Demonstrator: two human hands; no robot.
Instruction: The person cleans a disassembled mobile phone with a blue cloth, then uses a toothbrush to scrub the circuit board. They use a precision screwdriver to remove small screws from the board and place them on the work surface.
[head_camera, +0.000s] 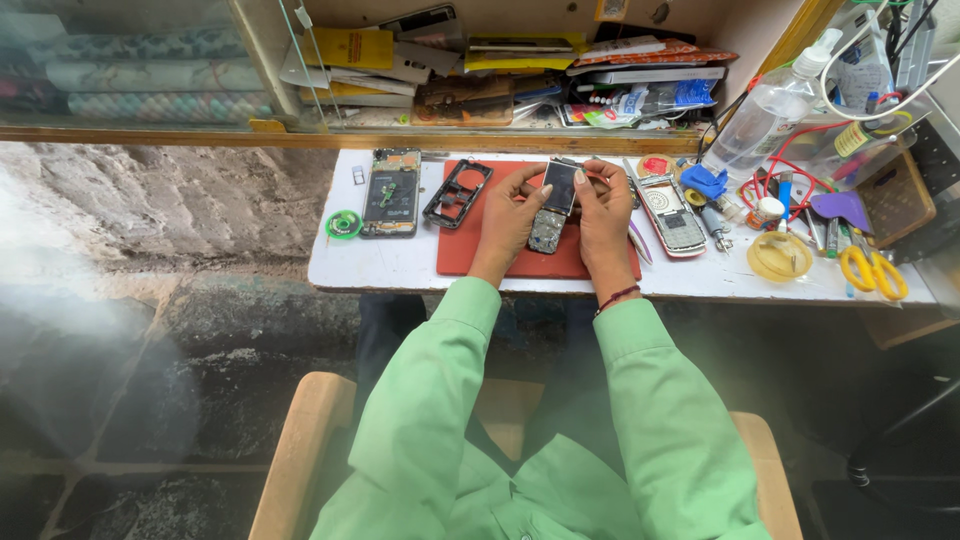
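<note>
Both my hands hold a small dark phone part with a screen, just above a red work mat on the white table. My left hand grips its left side and my right hand grips its right side. Below the part, between my hands, a grey circuit board piece hangs or lies on the mat. A black phone frame rests on the mat's left end.
An opened phone body and a green tape roll lie to the left. To the right are a silver keypad phone, a yellow dish, yellow scissors, a clear spray bottle and red wires. Shelves of boxes stand behind.
</note>
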